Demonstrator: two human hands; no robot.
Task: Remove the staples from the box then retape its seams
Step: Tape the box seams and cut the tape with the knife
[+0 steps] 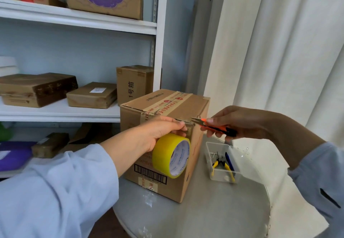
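Gripping the yellow tape roll (171, 155) against the near face of the cardboard box (163, 118), the left hand (158, 133) is curling its fingers over the roll's top, fingertips pressing near the box's upper edge. Just right of those fingertips, the right hand (240, 122) is pinching orange-handled snips (214, 126), their blades pointing left and meeting the box's near top corner, where a strip of tape seems to be running from the roll; whether the blades are cutting it I cannot tell. Below the right hand, a clear plastic tray (221, 177) is sitting on the round bench (204, 215), holding yellow-handled pliers (221, 165), a dark pen and a few loose staples. Beyond the left hand, white shelves (74, 21) are carrying several other cartons. Behind the right hand, a white curtain (288, 51) is hanging.
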